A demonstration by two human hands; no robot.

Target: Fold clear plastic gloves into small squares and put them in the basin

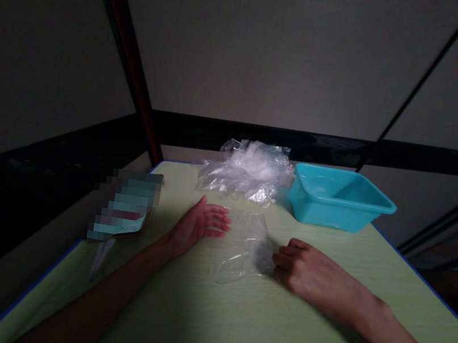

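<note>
A thin, clear plastic bag [243,248] lies flat on the table in front of me. My left hand [199,223] is at its left side, open, with the fingers stretched toward the plastic and the thumb up. At the right edge of the bag, my right hand [294,265] is closed, its fingers curled and pinched on the plastic. The fingertips of that hand are partly hidden. Behind the bag sits a loose heap of crumpled clear plastic bags [250,169].
A turquoise plastic basin [334,213] stands at the back right of the pale green table [190,315], which has a blue edge. Along the left edge lies a blurred-out flat item [129,208] with a whitish strip [100,258] beside it. Dark-trimmed wall panels rise behind.
</note>
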